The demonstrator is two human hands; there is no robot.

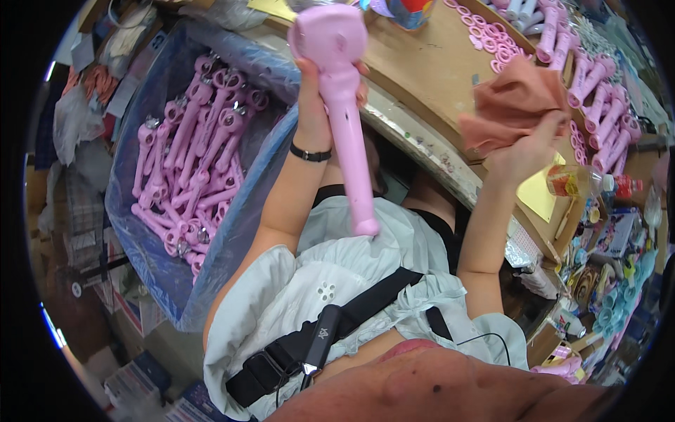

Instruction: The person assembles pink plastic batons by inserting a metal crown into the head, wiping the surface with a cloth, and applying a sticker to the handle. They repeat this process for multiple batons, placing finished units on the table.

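1. I judge the step in hand to be wiping: the left hand [313, 116] is closed around the neck of a pink handled piece [346, 126], raised in front of the lap by the table [415, 74], wide head far and handle toward me.
2. The right hand [531, 149] grips a bunched salmon cloth [512, 102] over the right side of the table, well apart from the piece.
3. As I read it, the next move calls for bringing cloth and piece together while the left hand keeps a steady grip.
4. Similar pink pieces [188, 158] lie heaped in a blue plastic liner [254, 179] on the left.
5. I cannot see most of the left fingers behind the piece; the cloth covers some right fingertips, and that side is blurred. The piece's underside is hidden, and the far edge cuts off the table.
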